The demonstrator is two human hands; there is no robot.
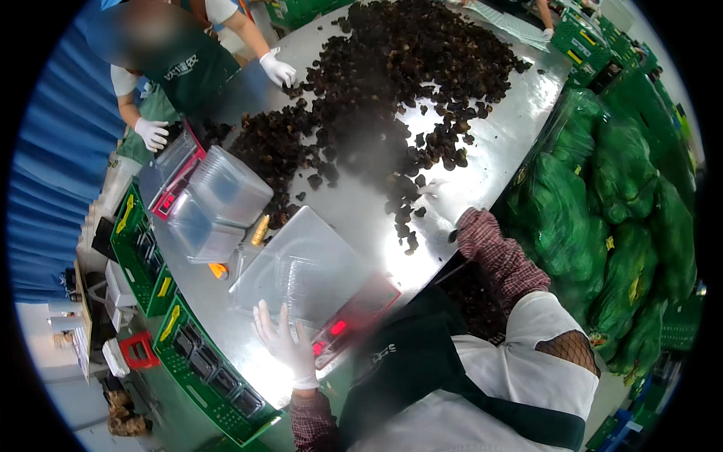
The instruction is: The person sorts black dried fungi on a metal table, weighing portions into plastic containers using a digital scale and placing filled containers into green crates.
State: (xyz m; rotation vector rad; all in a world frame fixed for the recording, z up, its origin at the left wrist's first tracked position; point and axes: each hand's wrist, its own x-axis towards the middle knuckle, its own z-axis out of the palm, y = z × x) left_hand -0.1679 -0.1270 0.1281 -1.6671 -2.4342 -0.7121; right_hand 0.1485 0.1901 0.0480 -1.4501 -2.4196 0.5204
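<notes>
A loose line of dark pieces (402,214) lies just left of the right hand (441,202), whose fingers blur in glare, so I cannot tell whether they pinch one; the left hand (285,345), fingers spread apart, is at the near edge of a clear plastic container (312,252). Shiny metal table (520,128) stretches from the line to the right edge, green net sacks (557,203) beyond. The pieces look brown-black, curled and ragged

A pleated blue curtain (56,143) hangs at left.
</notes>
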